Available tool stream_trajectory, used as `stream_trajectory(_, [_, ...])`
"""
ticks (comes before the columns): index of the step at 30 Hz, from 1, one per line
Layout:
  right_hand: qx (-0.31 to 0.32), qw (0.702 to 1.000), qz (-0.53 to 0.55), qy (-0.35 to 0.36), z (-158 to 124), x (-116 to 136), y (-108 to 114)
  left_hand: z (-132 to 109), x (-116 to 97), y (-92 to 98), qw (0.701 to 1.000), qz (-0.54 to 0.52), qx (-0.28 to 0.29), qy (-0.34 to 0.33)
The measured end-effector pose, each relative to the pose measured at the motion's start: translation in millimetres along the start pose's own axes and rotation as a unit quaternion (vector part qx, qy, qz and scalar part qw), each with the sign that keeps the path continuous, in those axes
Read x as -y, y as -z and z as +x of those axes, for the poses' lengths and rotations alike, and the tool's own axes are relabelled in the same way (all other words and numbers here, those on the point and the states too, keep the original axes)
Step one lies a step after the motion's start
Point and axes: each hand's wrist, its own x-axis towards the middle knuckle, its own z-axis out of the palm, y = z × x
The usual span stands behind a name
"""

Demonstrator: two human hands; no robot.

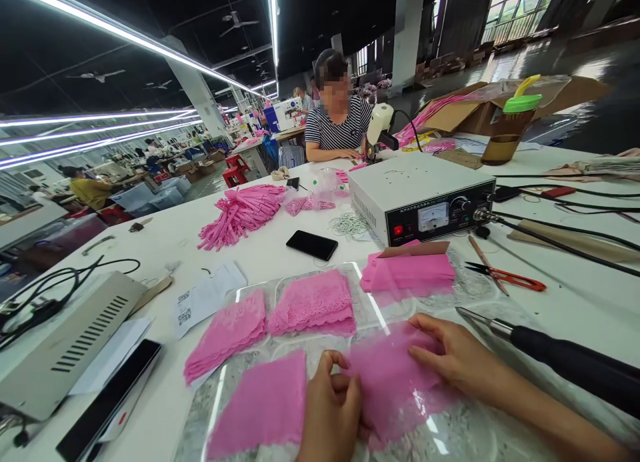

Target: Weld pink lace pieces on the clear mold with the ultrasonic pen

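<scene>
A piece of sheer pink fabric (383,372) is spread over the glossy, marble-patterned mat (470,422) in front of me. My left hand (333,402) pinches its left edge between thumb and curled fingers. At the upper right of the same piece, my right hand (445,352) grips the edge with thumb and fingers. Left of my left hand lies a flat stack of plain pink fabric (265,405). Beyond it are a pink lace stack (315,302) and another lace stack (227,332). A folded pink pile (407,272) sits farther back, with brown card on top.
A black-handled tool with a pointed metal tip (550,352) lies right of my right hand. Behind are red-handled thread snips (520,279), a phone (313,245), a grey control box (420,189) and pink strips (243,212). A co-worker (335,129) sits across the table at a machine.
</scene>
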Motion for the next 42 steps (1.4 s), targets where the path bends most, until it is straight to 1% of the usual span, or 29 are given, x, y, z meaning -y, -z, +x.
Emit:
stream_trajectory(2, [-0.012,0.999,-0.035,-0.003,-3,-3,0,1,1,2.6,0.999,0.049,-0.008,-0.02])
stream_trajectory(4, [-0.016,0.997,-0.071,-0.003,-7,-7,1,2,2,6.3,0.991,0.116,-0.02,-0.067])
stream_trajectory(7, [-0.009,0.994,-0.11,-0.001,-13,-12,1,1,6,11.0,0.965,0.21,-0.045,-0.147])
stream_trajectory(10, [-0.006,0.994,-0.107,-0.011,-18,-12,-1,-3,12,14.2,0.939,0.262,-0.063,-0.215])
stream_trajectory(12, [-0.006,0.994,-0.107,-0.014,-20,-10,-4,-5,17,16.8,0.915,0.294,-0.076,-0.267])
stream_trajectory(14, [-0.004,0.993,-0.114,-0.009,-20,-8,-7,-6,21,20.3,0.884,0.334,-0.093,-0.314])
stream_trajectory(16, [0.0,0.992,-0.126,-0.006,-19,-6,-10,-5,24,24.8,0.851,0.378,-0.107,-0.348])
stream_trajectory(18, [0.002,0.989,-0.145,-0.006,-19,-5,-12,-2,26,29.5,0.82,0.421,-0.107,-0.374])
stream_trajectory(21, [0.009,0.983,-0.181,-0.004,-21,-6,-11,0,26,35.7,0.779,0.472,-0.085,-0.403])
stream_trajectory(23, [0.016,0.98,-0.197,0.002,-23,-8,-9,1,24,39.2,0.758,0.499,-0.068,-0.416])
stream_trajectory(28, [-0.029,0.977,-0.207,0.034,-29,-14,-2,4,15,47.6,0.711,0.539,-0.04,-0.449])
stream_trajectory(29, [-0.038,0.979,-0.198,0.04,-30,-15,-1,5,12,48.4,0.697,0.542,-0.034,-0.467])
stream_trajectory(31, [-0.062,0.981,-0.179,0.053,-32,-17,3,10,7,48.0,0.656,0.543,-0.014,-0.525])
stream_trajectory(34, [-0.126,0.972,-0.178,0.091,-39,-20,7,21,-1,41.0,0.576,0.531,0.035,-0.62])
stream_trajectory(36, [-0.18,0.956,-0.197,0.123,-47,-24,9,28,-5,33.0,0.535,0.523,0.069,-0.66])
stream_trajectory(39, [-0.256,0.927,-0.218,0.167,-62,-30,9,36,-10,18.9,0.499,0.512,0.116,-0.689])
stream_trajectory(42, [-0.305,0.906,-0.217,0.197,-75,-36,7,43,-13,4.3,0.481,0.515,0.155,-0.693])
